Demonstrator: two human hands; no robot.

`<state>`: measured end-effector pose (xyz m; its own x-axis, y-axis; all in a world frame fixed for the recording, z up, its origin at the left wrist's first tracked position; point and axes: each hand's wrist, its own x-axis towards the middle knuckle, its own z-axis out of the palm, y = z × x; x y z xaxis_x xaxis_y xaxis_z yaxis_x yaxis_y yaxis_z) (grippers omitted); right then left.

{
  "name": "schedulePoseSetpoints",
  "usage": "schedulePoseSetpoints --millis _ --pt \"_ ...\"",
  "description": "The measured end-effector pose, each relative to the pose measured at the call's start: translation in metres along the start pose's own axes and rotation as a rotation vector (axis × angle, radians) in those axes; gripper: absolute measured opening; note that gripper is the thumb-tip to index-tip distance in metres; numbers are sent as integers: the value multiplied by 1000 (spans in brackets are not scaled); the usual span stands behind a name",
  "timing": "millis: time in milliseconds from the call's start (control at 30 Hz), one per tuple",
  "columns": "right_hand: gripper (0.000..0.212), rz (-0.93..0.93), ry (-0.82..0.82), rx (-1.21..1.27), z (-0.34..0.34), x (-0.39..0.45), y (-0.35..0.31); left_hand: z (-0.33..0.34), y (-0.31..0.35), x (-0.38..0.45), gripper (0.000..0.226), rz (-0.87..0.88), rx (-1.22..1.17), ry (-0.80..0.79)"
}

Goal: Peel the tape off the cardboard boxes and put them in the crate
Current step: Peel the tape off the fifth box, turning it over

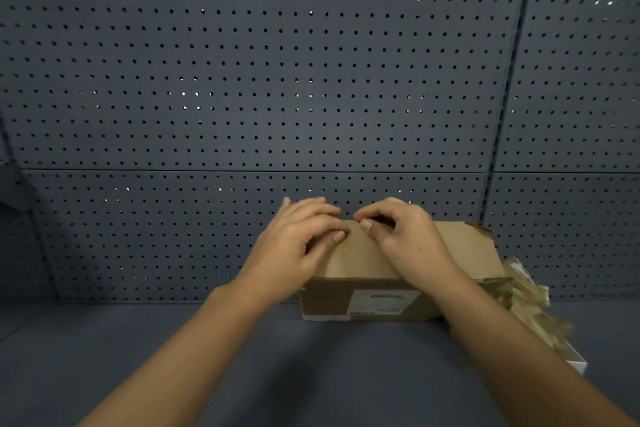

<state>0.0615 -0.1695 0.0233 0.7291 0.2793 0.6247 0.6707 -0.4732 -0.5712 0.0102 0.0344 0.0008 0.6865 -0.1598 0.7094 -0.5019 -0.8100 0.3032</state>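
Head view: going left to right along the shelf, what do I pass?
Left hand → right hand, both on top of the box → crumpled tape at the box's right end.

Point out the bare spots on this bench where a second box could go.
Left of the cardboard box, the grey bench lies bare out to the pegboard wall. The strip in front, between the forearms, is bare too. Right of the box is crowded with crumpled tape.
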Motion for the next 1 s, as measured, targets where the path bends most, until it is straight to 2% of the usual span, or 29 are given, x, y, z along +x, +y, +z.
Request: schedulePoseSetpoints --millis 200,367,600,733,833,900,1000 --pt "14 -8 17 7 1 1 3 -3 1 7 20 20 -67 -4" --pt "14 -16 46 -3 6 3 4 7 3 9 15 -7 -93 70" --pt "13 -44 49 16 7 6 7 16 -1 9 15 41 -62 141" --pt "16 -158 67 31 7 2 10 17 -2 8 13 55 -35 157" --pt "12 -257 52 63 6 -4 11 17 -4 5 12 -61 -78 144" --pt "5 -273 46 -11 8 -2 11 19 -4 4 12 -148 -128 126" --pt "5 -270 101 -106 16 -2 7 25 -3 2 19 -214 -153 142"
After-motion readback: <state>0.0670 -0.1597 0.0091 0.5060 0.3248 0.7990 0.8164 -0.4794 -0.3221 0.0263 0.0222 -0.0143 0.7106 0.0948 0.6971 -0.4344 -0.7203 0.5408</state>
